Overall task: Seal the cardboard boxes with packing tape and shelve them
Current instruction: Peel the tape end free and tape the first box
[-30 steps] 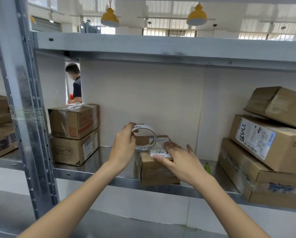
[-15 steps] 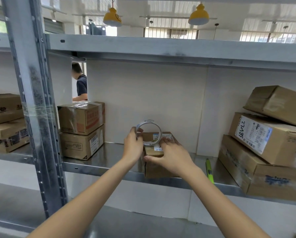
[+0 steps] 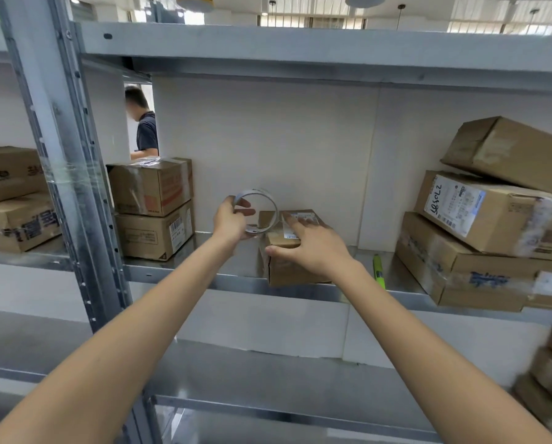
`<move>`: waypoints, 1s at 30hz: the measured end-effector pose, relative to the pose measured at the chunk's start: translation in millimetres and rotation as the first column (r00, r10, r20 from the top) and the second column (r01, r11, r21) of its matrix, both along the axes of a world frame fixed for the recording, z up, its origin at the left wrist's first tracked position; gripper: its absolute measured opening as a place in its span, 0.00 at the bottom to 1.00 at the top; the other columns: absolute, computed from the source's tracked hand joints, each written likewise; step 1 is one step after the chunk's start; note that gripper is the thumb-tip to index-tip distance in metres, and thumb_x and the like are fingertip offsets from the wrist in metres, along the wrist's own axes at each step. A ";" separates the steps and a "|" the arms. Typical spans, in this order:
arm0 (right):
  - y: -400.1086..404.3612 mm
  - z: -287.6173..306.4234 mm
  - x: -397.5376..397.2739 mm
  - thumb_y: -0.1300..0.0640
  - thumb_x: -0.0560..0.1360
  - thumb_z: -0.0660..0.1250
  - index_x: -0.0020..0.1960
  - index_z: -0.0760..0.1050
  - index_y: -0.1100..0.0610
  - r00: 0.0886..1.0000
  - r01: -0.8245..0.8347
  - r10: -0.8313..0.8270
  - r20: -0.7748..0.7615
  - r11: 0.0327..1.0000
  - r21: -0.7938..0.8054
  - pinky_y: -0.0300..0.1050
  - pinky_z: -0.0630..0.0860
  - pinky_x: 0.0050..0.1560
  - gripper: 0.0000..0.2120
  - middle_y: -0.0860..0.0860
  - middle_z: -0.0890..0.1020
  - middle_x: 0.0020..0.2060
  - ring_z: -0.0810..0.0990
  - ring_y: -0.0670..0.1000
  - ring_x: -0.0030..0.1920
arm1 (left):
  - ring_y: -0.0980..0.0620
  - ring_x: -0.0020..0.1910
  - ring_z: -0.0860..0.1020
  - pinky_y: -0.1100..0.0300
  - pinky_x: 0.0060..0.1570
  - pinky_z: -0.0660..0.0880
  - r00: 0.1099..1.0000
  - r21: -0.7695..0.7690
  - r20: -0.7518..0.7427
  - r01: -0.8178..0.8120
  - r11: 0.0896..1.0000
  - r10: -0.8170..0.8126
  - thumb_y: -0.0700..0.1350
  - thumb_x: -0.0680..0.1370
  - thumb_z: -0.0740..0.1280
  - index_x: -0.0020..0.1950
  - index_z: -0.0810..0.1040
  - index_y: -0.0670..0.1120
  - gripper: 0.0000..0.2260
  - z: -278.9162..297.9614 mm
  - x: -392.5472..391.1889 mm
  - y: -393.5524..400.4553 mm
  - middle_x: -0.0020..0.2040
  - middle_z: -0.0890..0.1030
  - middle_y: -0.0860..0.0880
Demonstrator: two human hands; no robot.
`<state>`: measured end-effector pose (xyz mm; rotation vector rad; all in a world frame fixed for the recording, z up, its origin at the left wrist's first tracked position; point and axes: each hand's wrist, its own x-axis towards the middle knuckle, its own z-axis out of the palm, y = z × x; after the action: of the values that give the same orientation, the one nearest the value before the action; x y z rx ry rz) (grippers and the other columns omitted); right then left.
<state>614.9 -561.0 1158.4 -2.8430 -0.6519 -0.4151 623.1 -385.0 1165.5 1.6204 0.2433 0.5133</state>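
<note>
**Head view: taping the small box on the middle shelf**

Head cam: your left hand [image 3: 233,221] has its fingers curled round the rim of the tape roll [image 3: 258,212], held upright just left of the small box [image 3: 292,248]. Your right hand [image 3: 306,246] lies flat on the box top, fingers straight and slightly spread, thumb down the near-left face.

Small box sits at the near edge of the shelf [image 3: 185,277], mid-bay, white label on top.

Handling, my read:
- Box looks light and stiff, so it'll slide on bare metal. Keep the flat palm on it while you pull tape.
- To move it, grip the two side faces, not the flaps.
- Roll is nearly spent, a thin ring that'll flex. Hold by the rim, don't squeeze.

Around it:
- Two stacked boxes [image 3: 153,208] to the left, well apart.
- Leaning box pile [image 3: 479,232] to the right, top one tilted. Don't bump it.
- Green marker [image 3: 378,270] lies between the small box and that pile.
- Person visible through the far-left gap, not in the way.
</note>
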 end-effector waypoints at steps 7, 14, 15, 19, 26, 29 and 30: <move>3.4 1.6 -2.4 0.24 0.72 0.53 0.76 0.61 0.46 1.000 0.015 -0.015 -0.008 0.996 -0.084 0.54 0.61 0.71 0.40 0.54 0.66 0.75 0.63 0.56 0.74 | 0.42 0.50 0.76 0.50 0.34 0.76 0.998 -0.300 -0.055 -0.058 0.952 0.043 0.33 0.82 0.55 0.56 0.69 0.44 0.08 -37.3 -7.8 12.3 0.47 0.76 0.44; 21.4 6.1 -4.5 0.22 0.68 0.56 0.77 0.56 0.41 0.994 0.049 -0.066 -0.089 0.983 -0.176 0.76 0.40 0.68 0.43 0.53 0.56 0.78 0.51 0.61 0.78 | 0.48 0.35 0.76 0.58 0.35 0.74 0.970 -0.642 -0.162 0.037 0.766 -0.182 0.45 0.81 0.65 0.44 0.72 0.41 0.09 -53.1 -15.5 -12.5 0.40 0.77 0.44; 23.7 4.6 -4.9 0.23 0.67 0.57 0.77 0.55 0.38 0.991 0.072 -0.089 -0.104 0.984 -0.165 0.78 0.40 0.67 0.42 0.54 0.58 0.78 0.52 0.64 0.77 | 0.49 0.34 0.76 0.59 0.32 0.75 0.969 -0.643 -0.160 0.042 0.765 -0.188 0.46 0.81 0.65 0.45 0.73 0.42 0.09 -51.7 -16.1 -14.0 0.40 0.78 0.45; 26.4 3.8 -4.8 0.25 0.68 0.59 0.75 0.58 0.38 0.989 0.110 -0.119 -0.087 0.988 -0.105 0.75 0.52 0.67 0.39 0.54 0.69 0.72 0.63 0.66 0.72 | 0.51 0.28 0.79 0.65 0.23 0.74 0.961 -0.660 -0.153 0.073 0.748 -0.229 0.51 0.80 0.66 0.50 0.76 0.43 0.11 -41.6 -24.4 -20.5 0.38 0.80 0.46; 16.1 11.4 -8.2 0.28 0.66 0.63 0.68 0.72 0.43 0.978 0.094 0.044 -0.202 0.778 0.622 0.60 0.73 0.62 0.34 0.50 0.79 0.61 0.76 0.56 0.61 | 0.56 0.44 0.76 0.60 0.38 0.69 0.965 -0.250 -0.066 0.232 0.940 -0.255 0.60 0.80 0.60 0.59 0.74 0.53 0.14 -2.7 -39.1 -36.9 0.49 0.79 0.53; 16.0 9.5 -13.4 0.36 0.71 0.66 0.55 0.79 0.46 0.946 0.170 0.169 -0.277 0.469 0.867 0.52 0.78 0.57 0.19 0.49 0.83 0.50 0.80 0.52 0.54 | 0.50 0.41 0.81 0.61 0.36 0.75 0.963 -0.187 -0.013 0.263 0.946 -0.271 0.54 0.79 0.64 0.53 0.79 0.50 0.10 28.8 -33.5 -44.4 0.46 0.83 0.48; 15.3 7.5 -15.3 0.37 0.72 0.66 0.53 0.79 0.46 0.942 0.188 0.171 -0.288 0.441 0.877 0.51 0.78 0.54 0.16 0.48 0.83 0.49 0.80 0.51 0.53 | 0.48 0.40 0.81 0.60 0.36 0.76 0.956 -0.159 -0.006 0.287 0.944 -0.292 0.49 0.78 0.66 0.49 0.79 0.48 0.06 34.9 -28.6 -44.6 0.43 0.83 0.46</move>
<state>599.6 -545.6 1165.9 -1.7717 -0.2009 -0.1612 594.5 -429.6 1200.4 1.4786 0.0622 0.2375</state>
